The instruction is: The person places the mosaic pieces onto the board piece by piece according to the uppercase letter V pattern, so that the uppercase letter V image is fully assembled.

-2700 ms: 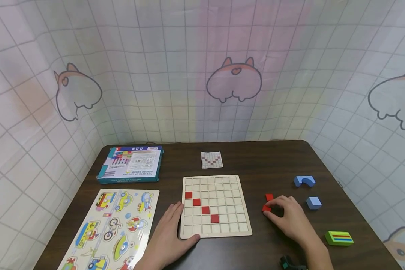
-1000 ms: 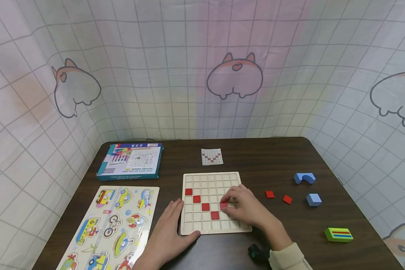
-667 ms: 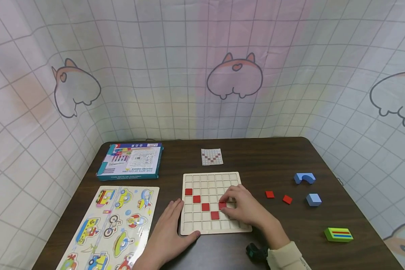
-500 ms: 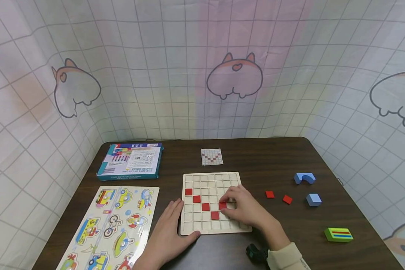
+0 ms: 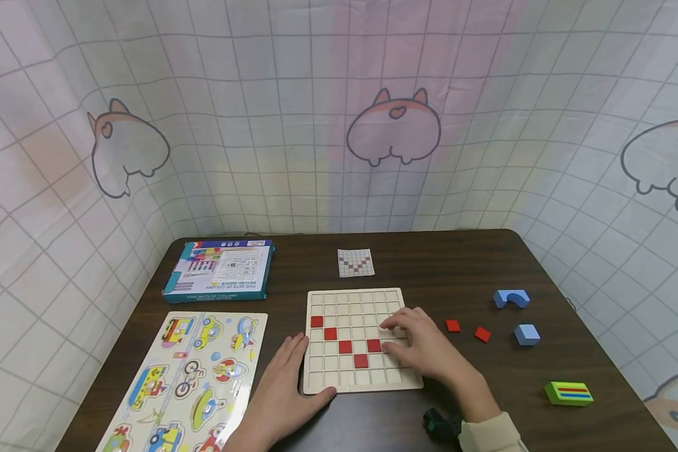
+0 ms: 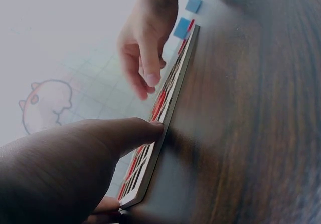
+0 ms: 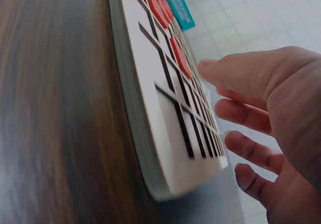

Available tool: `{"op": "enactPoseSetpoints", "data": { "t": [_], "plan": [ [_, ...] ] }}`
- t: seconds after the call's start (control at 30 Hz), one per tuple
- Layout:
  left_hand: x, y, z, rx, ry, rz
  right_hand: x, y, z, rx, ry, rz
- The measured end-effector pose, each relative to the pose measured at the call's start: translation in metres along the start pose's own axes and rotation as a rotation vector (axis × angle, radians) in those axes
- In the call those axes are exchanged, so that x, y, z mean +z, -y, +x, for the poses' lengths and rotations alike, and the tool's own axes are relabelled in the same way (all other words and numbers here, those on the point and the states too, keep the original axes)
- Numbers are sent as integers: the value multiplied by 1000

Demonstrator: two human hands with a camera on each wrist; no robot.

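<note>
Left hand [image 5: 277, 392] laid flat vs. board [image 5: 395, 380] edge, fingers straight; right hand [image 5: 424, 345] fingers relaxed, apart over tile [image 5: 373, 345] — should be pressed flush w/ grid, board kept steady.

You see a pale wooden square grid board [image 5: 361, 342] lying flat on the dark table. Five flat red square tiles sit in its cells: four step down diagonally from the upper left, and the fifth red tile [image 5: 373, 345] sits one cell up and right of the lowest.
</note>
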State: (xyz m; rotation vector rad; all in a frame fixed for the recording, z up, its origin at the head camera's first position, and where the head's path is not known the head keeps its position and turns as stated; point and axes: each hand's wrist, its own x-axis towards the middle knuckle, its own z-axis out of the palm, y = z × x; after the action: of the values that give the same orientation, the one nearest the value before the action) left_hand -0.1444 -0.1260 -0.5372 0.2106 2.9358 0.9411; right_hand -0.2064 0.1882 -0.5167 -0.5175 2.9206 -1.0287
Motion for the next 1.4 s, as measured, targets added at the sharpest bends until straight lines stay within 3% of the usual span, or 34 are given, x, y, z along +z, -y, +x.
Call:
{"op": "enactPoseSetpoints", "data": {
  "t": [0.5, 1.2, 1.4],
  "plan": [
    [1, 1, 1, 5, -1, 0, -24, -40, -13, -10, -98, -36],
    [1, 2, 0, 15, -9, 5, -58, -82, -32, 69, -197, -108],
    [1, 2, 1, -1, 1, 6, -62, -91, -35, 91, -191, -121]
  ]
}}
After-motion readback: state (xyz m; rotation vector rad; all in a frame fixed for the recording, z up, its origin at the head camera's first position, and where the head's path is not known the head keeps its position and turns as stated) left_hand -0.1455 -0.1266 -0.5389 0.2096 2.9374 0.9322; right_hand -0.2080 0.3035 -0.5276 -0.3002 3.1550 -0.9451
